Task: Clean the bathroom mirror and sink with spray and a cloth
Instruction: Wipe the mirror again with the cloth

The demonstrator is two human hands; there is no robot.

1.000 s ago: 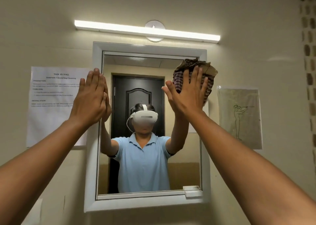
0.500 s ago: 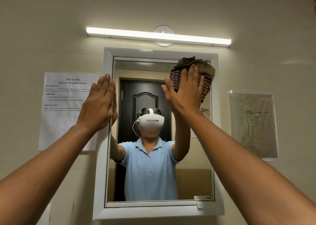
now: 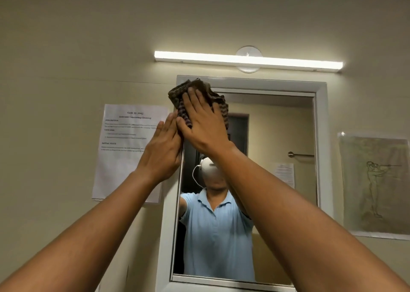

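Right hand point(image 3: 203, 123) flat, fingers spread, pressing cloth point(image 3: 197, 102) against mirror point(image 3: 277, 180) at top-left corner; not gripping, palm pins it. Left hand point(image 3: 163, 150) open, flat on left frame edge, touching right hand, holding nothing. Unwiped glass lies right and down from cloth; mirror's long axis vertical. Right hand nearer glass. Count: one cloth, one mirror, two hands. Spray, sink not in view.
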